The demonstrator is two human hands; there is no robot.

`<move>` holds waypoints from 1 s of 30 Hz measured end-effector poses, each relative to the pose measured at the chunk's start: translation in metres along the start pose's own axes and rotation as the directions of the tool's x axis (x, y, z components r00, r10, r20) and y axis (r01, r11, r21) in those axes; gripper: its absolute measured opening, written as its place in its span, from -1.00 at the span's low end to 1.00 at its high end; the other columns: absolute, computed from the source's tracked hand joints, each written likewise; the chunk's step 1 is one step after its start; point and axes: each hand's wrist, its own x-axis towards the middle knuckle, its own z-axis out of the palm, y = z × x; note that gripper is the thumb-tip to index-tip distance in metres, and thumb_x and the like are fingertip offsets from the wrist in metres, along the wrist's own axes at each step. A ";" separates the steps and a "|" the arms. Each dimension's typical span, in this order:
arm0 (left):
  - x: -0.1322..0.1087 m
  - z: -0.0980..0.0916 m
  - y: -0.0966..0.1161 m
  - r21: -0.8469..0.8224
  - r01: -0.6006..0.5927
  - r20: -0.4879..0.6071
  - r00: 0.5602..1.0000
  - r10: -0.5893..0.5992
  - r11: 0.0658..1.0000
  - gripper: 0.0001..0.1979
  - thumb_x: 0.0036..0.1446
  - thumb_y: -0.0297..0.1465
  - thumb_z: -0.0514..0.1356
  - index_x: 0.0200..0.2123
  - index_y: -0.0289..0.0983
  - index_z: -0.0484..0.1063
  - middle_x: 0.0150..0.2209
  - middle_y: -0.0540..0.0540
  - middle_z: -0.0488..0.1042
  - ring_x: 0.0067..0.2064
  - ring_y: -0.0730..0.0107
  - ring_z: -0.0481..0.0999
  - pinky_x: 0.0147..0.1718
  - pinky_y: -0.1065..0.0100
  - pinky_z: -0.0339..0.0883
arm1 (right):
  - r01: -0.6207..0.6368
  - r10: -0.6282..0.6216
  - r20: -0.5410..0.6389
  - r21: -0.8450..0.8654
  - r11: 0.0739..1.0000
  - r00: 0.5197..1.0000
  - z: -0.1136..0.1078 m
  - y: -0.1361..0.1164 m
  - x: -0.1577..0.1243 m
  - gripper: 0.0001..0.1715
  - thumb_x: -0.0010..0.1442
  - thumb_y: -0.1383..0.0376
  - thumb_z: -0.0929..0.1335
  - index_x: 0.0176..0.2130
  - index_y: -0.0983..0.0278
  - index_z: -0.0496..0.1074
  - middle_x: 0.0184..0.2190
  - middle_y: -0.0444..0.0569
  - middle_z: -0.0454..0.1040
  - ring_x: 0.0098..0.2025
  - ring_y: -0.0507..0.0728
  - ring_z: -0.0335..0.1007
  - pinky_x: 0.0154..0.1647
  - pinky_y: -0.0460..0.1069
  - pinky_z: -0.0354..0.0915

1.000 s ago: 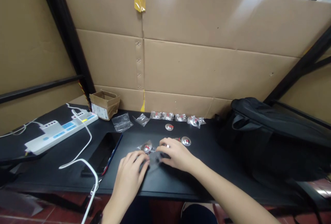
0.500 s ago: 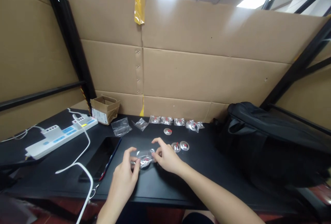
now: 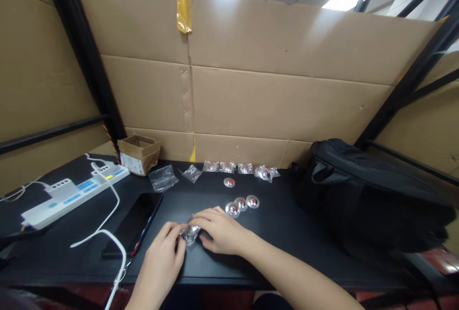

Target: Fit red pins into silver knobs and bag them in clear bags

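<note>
A small clear plastic bag (image 3: pixel 191 236) with a shiny metal disc inside lies near the front of the black table. My left hand (image 3: pixel 165 250) pinches its left side between thumb and fingers. From the right, my right hand (image 3: pixel 222 231) has its fingers closed on the bag's upper right edge, hiding part of it. Just beyond that hand are three loose round metal discs with red marks, one of them the nearest disc (image 3: pixel 233 209). Another loose disc (image 3: pixel 229 182) lies farther back. Along the cardboard wall sits a row of bagged discs (image 3: pixel 227 167).
Two flat clear bags (image 3: pixel 163 178) lie at the back left, beside a small open cardboard box (image 3: pixel 139 153). A white power strip (image 3: pixel 77 197), a white cable (image 3: pixel 116 240) and a dark phone-like slab (image 3: pixel 134 221) are on the left. A black bag (image 3: pixel 358 200) occupies the right side.
Both hands have moved slightly left and nearer with the bagged disc. My right fingers have come down onto the bag, and a third loose disc now shows beyond them. The view has shifted slightly.
</note>
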 end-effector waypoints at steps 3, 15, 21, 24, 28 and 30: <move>-0.008 -0.006 0.001 0.062 -0.079 -0.029 0.996 0.081 0.995 -0.53 0.16 -0.43 0.09 0.16 -0.19 0.37 0.09 -0.22 0.43 0.09 0.09 0.46 0.00 0.15 0.37 | -0.025 0.025 0.004 0.037 0.999 1.000 0.006 0.001 0.004 -0.56 0.27 0.43 0.29 0.13 0.23 0.32 0.00 0.02 0.52 0.04 0.14 0.42 0.10 0.02 0.25; -0.001 -0.009 -0.006 0.063 -0.127 -0.055 0.990 0.130 0.990 -0.81 0.29 -0.24 0.16 -0.15 -0.06 0.58 -0.12 0.00 0.63 0.01 0.17 0.53 -0.11 0.20 0.21 | -0.140 0.190 -0.104 0.366 0.920 0.976 -0.013 0.002 -0.006 -0.68 0.37 0.34 0.26 0.06 0.19 0.44 -0.11 -0.03 0.59 -0.11 0.08 0.52 -0.01 -0.01 0.36; 0.017 -0.019 0.021 -0.102 -0.068 -0.069 0.996 0.061 0.992 -0.70 0.35 -0.19 0.07 -0.27 -0.13 0.57 -0.21 -0.02 0.62 -0.09 0.24 0.55 -0.16 0.21 0.17 | -0.203 0.317 -0.033 0.705 0.679 0.948 -0.045 -0.014 -0.009 -0.42 0.11 0.19 0.50 0.11 0.21 0.42 -0.13 -0.02 0.59 -0.13 0.13 0.53 -0.07 0.02 0.42; 0.036 -0.019 0.039 -0.129 -0.038 -0.024 0.999 0.035 0.991 -0.67 0.35 -0.15 0.05 -0.25 -0.14 0.57 -0.20 -0.04 0.62 -0.08 0.22 0.54 -0.16 0.21 0.16 | -0.255 0.378 -0.016 0.712 0.654 0.926 -0.055 -0.007 -0.013 -0.56 0.11 0.15 0.49 -0.04 0.27 0.51 -0.26 -0.03 0.60 -0.23 0.13 0.54 -0.13 0.02 0.44; 0.078 -0.010 0.060 -0.214 -0.012 0.173 0.984 0.050 0.977 -0.52 0.39 -0.12 -0.06 -0.34 -0.18 0.57 -0.28 -0.07 0.62 -0.16 0.23 0.55 -0.15 0.23 0.19 | -0.341 0.498 -0.013 0.712 0.613 0.867 -0.075 0.028 -0.024 -0.59 0.08 0.09 0.50 -0.18 0.33 0.57 -0.31 0.02 0.62 -0.30 0.15 0.55 -0.23 0.01 0.44; 0.105 -0.002 0.065 -0.244 -0.014 0.277 0.957 0.083 0.970 -0.48 0.39 -0.13 -0.10 -0.40 -0.17 0.56 -0.37 -0.03 0.61 -0.24 0.26 0.56 -0.12 0.25 0.21 | -0.378 0.593 -0.084 0.698 0.608 0.801 -0.090 0.059 -0.033 -0.57 0.10 0.05 0.47 -0.22 0.36 0.58 -0.38 0.04 0.61 -0.37 0.14 0.54 -0.30 0.00 0.42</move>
